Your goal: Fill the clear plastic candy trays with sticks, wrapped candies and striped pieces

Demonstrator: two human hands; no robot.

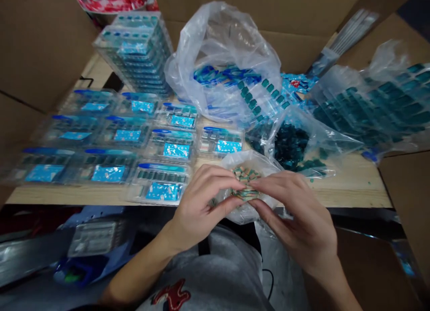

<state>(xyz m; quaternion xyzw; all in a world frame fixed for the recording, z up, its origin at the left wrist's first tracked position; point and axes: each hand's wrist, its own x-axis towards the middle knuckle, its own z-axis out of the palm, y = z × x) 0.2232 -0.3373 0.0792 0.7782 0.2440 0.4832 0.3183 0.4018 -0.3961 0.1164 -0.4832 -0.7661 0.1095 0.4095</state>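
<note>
My left hand (204, 199) and my right hand (298, 217) meet above the table's front edge. The thumb and fingers of each are closed in a pinch, on either side of a small cluster of flat green-and-tan pieces (247, 193). More of these small pieces (247, 173) lie just behind my fingertips in an open clear plastic bag (231, 157). The bag spreads below and around my fingers. What exactly each fingertip holds is partly hidden. Left of my left hand sits a clear tray (134, 192) with a blue-speckled packet (163, 191), a blue stick and dark teal pieces.
Filled trays stand in rows at left, before a tall tray stack (134, 55). A large bag (221, 24) of blue sticks lies behind. Right are a bag of dark teal pieces (290, 143) and bagged teal strips (369, 105). Cardboard walls (295, 10) enclose the wooden table (356, 185).
</note>
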